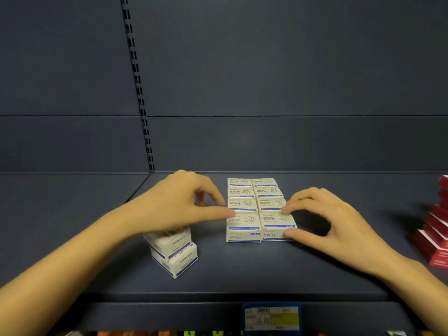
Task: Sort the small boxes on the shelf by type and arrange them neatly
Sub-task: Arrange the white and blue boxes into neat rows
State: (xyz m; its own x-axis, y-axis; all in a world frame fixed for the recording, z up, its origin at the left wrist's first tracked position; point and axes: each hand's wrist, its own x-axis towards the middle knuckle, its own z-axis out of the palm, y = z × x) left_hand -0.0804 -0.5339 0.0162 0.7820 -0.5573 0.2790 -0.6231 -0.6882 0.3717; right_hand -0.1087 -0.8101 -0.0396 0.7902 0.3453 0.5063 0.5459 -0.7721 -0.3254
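Several small white paper-clip boxes with blue stripes (257, 204) lie in two tidy columns on the dark shelf (242, 270). My left hand (179, 202) touches the left edge of the front-left box (242, 223) with its fingertips. My right hand (324, 214) pinches the front-right box (276, 223) between thumb and forefinger. A loose skewed pile of the same white boxes (174, 253) sits under my left wrist, partly hidden by it.
Red boxes (436, 229) are stacked at the shelf's right edge. A blue and yellow price tag (271, 318) hangs on the front lip. The slotted upright (140, 93) and back panel close off the rear. Colourful goods show on the shelf below.
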